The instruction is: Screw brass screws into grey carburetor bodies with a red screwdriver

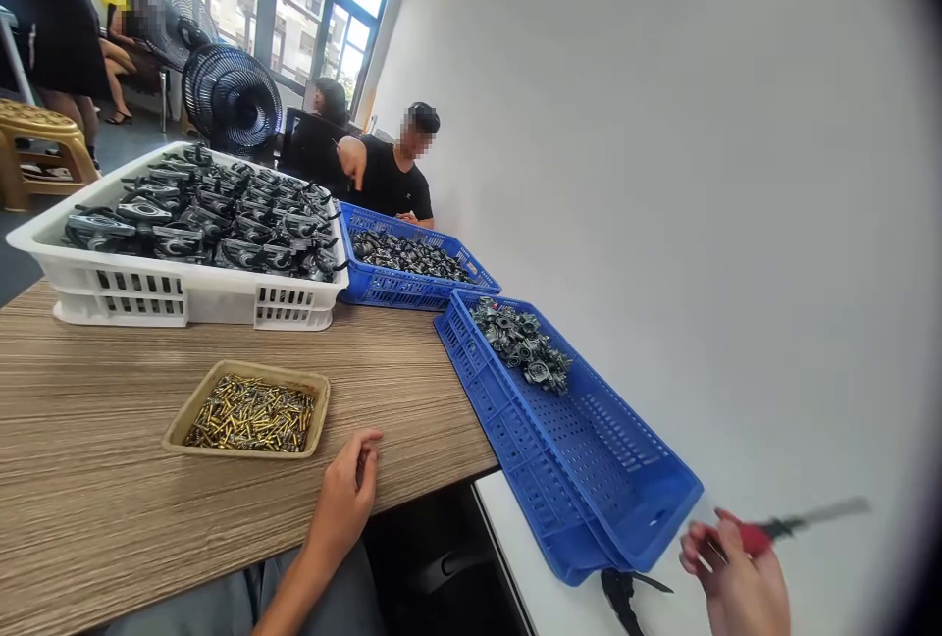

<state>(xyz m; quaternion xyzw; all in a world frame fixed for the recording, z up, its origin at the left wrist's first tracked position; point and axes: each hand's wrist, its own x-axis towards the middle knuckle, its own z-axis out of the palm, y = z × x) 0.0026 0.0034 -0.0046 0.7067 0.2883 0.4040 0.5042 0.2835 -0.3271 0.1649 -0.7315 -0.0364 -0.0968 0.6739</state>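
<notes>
My left hand [351, 489] rests at the near edge of the wooden table, open, its fingers loosely bent with nothing between them. Up and to its left stands a tan tray [173, 435] filled with small brass-coloured, screw-like pieces [254, 415]. At the lower right, my right hand [743, 582] is closed around the red handle of what looks like a screwdriver [758, 538]. Its thin grey shaft points right and is smeared by motion. This hand is just beyond the near end of a long blue crate [545, 459], which holds grey metal parts [519, 342] at its far end.
A white crate [221, 307] heaped with black-and-grey assemblies [213, 214] stands at the back left. Behind it, another blue crate [390, 292] holds metal parts. A black item [622, 602] lies below the near crate. People, a fan [232, 101] and a white wall [662, 175] surround the table.
</notes>
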